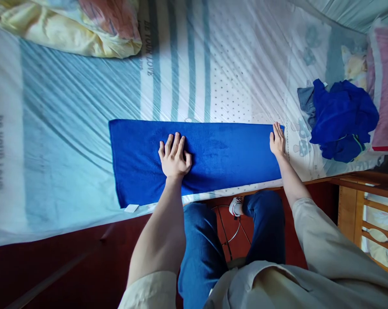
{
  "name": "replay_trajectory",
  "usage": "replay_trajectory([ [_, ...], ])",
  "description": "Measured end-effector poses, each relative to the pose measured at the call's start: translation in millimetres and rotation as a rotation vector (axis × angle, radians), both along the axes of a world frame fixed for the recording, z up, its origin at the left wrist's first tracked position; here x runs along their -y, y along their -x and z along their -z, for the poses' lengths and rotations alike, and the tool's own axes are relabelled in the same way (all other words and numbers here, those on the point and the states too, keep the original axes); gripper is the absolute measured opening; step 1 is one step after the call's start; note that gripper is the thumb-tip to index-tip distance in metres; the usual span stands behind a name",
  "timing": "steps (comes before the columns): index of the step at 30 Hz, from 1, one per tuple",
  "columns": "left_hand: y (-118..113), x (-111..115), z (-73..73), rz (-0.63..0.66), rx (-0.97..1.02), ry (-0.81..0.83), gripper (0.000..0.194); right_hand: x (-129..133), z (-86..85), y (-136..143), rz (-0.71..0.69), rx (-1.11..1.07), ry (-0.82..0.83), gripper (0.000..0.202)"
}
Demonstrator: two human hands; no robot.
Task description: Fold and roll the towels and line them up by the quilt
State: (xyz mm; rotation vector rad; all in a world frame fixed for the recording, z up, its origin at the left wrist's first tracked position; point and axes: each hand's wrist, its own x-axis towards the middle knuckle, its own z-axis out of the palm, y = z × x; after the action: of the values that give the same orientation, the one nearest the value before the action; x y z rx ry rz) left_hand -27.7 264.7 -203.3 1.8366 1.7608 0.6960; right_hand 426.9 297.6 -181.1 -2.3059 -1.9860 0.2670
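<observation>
A blue towel lies spread in a long strip along the near edge of the bed, with a small white tag at its near left corner. My left hand presses on the towel left of its middle, fingers spread, and creases run from under the palm. At the towel's right end my right hand rests flat along the short edge, fingers straight and close together. Neither hand grasps the cloth.
Crumpled blue clothes lie on the bed at the right, beside a pink pillow. A bunched yellow quilt sits at the far left on the striped sheet. A wooden rail frame stands at the lower right.
</observation>
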Motion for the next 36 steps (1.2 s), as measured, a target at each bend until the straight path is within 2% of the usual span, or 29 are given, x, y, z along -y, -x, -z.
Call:
replay_trajectory([
  [5,1.0,-0.4,0.8,0.01,-0.029,0.01,0.067,23.5,-2.1,22.0,-0.026,0.059,-0.026,0.063],
  [9,2.2,-1.4,0.8,0.02,-0.037,0.039,0.068,42.4,-1.0,13.0,-0.044,0.013,0.04,0.066],
  [13,1.9,-1.9,0.7,0.023,-0.026,0.058,0.069,35.0,0.0,-10.9,0.054,-0.017,0.089,0.074],
  [16,1.8,-1.9,1.1,0.027,-0.029,0.065,0.069,24.2,-1.4,-0.9,0.079,0.014,0.057,0.073],
  [19,2.6,-1.6,1.8,0.029,-0.046,0.057,0.069,25.8,-6.7,54.3,-0.052,0.021,-0.025,0.067],
  [24,4.0,-1.4,2.2,0.037,-0.063,0.067,0.07,49.6,-19.3,185.0,-0.382,-0.132,0.069,0.063],
  [26,4.4,-1.5,2.3,0.042,-0.079,0.074,0.07,49.3,-19.9,211.3,-0.438,-0.197,0.094,0.063],
  [28,5.0,-1.5,2.5,0.049,-0.092,0.08,0.069,37.3,-16.3,214.3,-0.423,-0.215,0.093,0.063],
  [31,5.9,-1.5,2.9,0.055,-0.103,0.087,0.069,6.1,-5.0,193.8,-0.406,-0.2,0.074,0.062],
  [34,6.6,-1.7,2.9,0.055,-0.109,0.093,0.069,-20.2,8.3,176.0,-0.484,-0.209,0.067,0.06],
  [36,6.8,-1.9,2.3,0.054,-0.113,0.096,0.069,-30.6,14.2,174.1,-0.518,-0.23,0.069,0.058],
])
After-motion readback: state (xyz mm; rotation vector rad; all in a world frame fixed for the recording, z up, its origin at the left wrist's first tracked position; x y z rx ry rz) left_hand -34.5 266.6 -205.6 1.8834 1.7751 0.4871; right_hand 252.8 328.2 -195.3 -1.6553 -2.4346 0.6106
